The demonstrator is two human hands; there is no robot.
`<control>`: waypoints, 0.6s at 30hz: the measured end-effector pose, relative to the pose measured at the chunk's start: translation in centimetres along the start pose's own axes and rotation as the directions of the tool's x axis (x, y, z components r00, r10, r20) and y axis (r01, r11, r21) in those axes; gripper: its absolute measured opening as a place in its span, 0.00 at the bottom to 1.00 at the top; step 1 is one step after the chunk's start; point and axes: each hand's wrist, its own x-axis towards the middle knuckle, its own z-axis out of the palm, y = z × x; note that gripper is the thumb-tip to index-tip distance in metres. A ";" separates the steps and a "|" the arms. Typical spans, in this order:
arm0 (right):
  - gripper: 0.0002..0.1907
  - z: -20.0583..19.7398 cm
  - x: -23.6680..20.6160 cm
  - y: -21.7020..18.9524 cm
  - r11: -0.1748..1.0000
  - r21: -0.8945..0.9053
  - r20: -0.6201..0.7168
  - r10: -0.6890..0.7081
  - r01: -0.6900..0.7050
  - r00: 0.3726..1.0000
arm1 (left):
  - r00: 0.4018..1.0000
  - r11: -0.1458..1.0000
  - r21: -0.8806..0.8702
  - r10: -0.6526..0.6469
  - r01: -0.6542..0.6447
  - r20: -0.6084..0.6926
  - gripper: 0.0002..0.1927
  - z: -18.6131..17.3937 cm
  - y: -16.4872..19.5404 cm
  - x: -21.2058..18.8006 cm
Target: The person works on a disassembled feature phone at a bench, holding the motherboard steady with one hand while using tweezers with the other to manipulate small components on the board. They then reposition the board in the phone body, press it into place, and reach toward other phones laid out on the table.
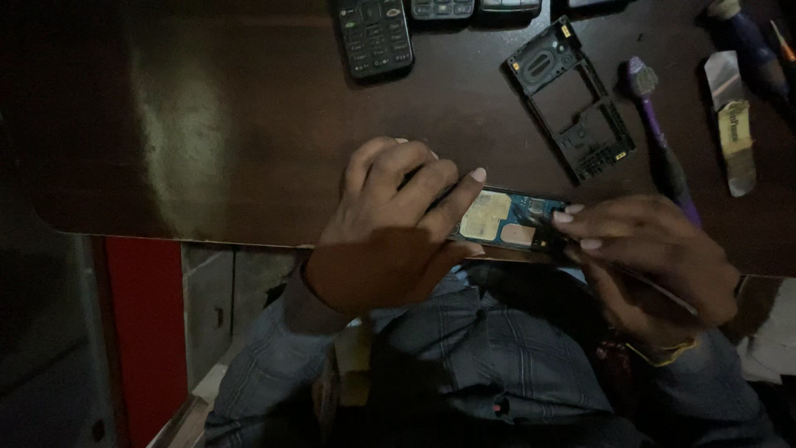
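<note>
A phone circuit board (504, 217), blue with gold patches, lies at the near edge of the dark wooden table (249, 124). My left hand (390, 228) presses down on its left end, fingers curled over it. My right hand (643, 249) pinches a thin tool whose tip touches the board's right end, where a small black part (547, 238) sits. Much of the board's left part is hidden under my left hand.
A black phone frame (570, 98) lies beyond the board. A purple toothbrush (659, 137) and a metal blade tool (731, 120) lie to the right. Keypad phones (375, 35) line the far edge. A red panel (145, 332) shows below the table.
</note>
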 end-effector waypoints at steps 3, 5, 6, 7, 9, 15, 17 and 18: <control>0.16 0.3 -0.2 0.7 0.998 0.050 0.021 0.047 -0.048 0.999 | 1.000 1.000 0.004 0.002 -0.002 0.009 0.33 0.2 0.0 0.2; 0.15 0.3 0.0 0.6 0.998 0.050 -0.005 0.048 -0.047 0.999 | 1.000 1.000 0.008 0.001 -0.001 0.012 0.33 0.2 0.0 0.2; 0.14 0.3 0.2 0.4 0.999 0.034 -0.043 0.012 -0.010 0.999 | 1.000 1.000 0.012 -0.001 0.001 0.012 0.33 0.1 0.1 0.1; 0.14 0.2 0.4 0.2 0.999 0.016 -0.081 -0.026 0.027 0.996 | 1.000 1.000 0.017 -0.003 0.003 0.012 0.32 0.0 0.1 0.0; 0.13 -0.1 0.9 -0.3 0.999 0.033 -0.048 -0.027 0.028 0.998 | 1.000 1.000 0.028 0.001 -0.002 0.011 0.32 -0.1 0.1 0.0; 0.14 -0.2 2.2 -0.7 0.997 0.018 -0.052 -0.075 0.076 0.996 | 1.000 0.999 0.033 0.010 -0.011 0.009 0.32 0.3 0.1 0.4; 0.14 -0.3 2.3 -0.8 0.997 0.005 -0.030 -0.083 0.083 0.996 | 1.000 0.999 0.041 0.008 -0.009 0.009 0.31 0.3 0.1 0.3; 0.14 -0.3 2.2 -0.9 0.998 0.003 -0.012 -0.064 0.064 0.998 | 1.000 0.999 0.048 0.001 -0.002 0.012 0.31 0.3 0.2 0.2</control>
